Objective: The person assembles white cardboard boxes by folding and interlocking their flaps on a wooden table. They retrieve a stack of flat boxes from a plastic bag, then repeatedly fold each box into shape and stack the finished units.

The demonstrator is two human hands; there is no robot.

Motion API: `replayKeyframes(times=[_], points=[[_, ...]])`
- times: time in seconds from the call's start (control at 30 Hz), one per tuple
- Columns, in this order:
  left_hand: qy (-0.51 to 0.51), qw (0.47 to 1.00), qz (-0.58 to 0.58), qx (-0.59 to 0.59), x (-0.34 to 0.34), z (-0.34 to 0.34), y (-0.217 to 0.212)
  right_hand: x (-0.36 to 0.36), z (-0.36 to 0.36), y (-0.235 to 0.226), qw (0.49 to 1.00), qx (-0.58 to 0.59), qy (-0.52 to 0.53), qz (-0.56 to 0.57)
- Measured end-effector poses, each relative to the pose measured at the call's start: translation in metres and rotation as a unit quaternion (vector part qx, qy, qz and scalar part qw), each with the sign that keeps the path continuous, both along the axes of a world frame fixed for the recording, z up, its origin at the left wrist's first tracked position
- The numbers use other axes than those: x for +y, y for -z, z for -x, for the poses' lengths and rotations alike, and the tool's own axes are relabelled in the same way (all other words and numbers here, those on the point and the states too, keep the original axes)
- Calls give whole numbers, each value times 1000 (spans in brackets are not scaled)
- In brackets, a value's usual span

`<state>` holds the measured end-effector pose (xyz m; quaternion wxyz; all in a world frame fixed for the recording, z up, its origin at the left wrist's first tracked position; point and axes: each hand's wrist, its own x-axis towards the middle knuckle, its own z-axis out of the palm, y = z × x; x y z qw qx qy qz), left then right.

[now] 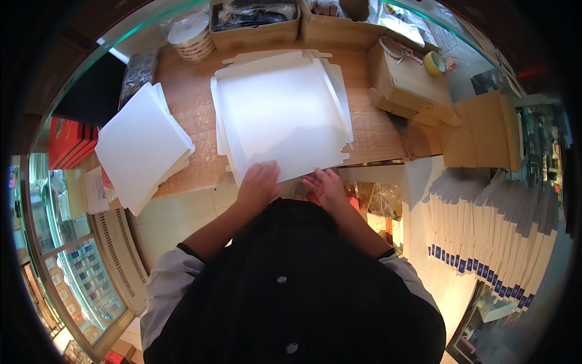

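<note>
A person's view from above looks down at a wooden worktop [194,115] strewn with packaging material. At far left, red boxes [68,142] are stacked off the worktop's edge. Next comes a tilted stack of white flat sheets [142,145], overhanging the near left edge. In the middle lies a large white flat box blank [282,112], spread out with its flaps showing at the sides, on top of more of the same. The left hand [259,182] presses palm-down on the blank's near edge, fingers together and flat on the card. Just beside it, the right hand [326,187] sits at the same near edge with fingers loosely curled and slightly apart; whether they grip the card cannot be told. Behind the blank stand a stack of round white lids [191,37] and open cardboard boxes [254,27]. Further right are brown folded cartons [412,85] and a yellow tape roll [434,62]. At far right, a long row of flattened white boxes with blue ends [485,236] leans together below the worktop.
</note>
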<state>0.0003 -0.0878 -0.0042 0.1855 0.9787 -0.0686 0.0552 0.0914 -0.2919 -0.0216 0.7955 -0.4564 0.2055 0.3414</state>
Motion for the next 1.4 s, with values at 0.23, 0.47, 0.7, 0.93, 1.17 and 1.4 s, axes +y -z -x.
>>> replayKeyframes(times=[0.23,0.47,0.7,0.93,1.17,1.4], points=[[-11,999,-1,-36,15,13,20,-22,-8,-3,956,-7,-261,135],[-11,999,37,9,26,6,31,7,-20,-34,497,-714,-237,432],[-87,991,90,49,43,-43,32,30,-85,1,568,-555,-443,416],[87,981,-106,-141,38,-44,46,26,-92,34,505,-665,-362,415],[105,977,-185,-31,32,-50,44,42,-63,17,455,-757,-323,339],[45,992,-104,-55,33,-49,46,45,-69,19,417,-765,-355,338]])
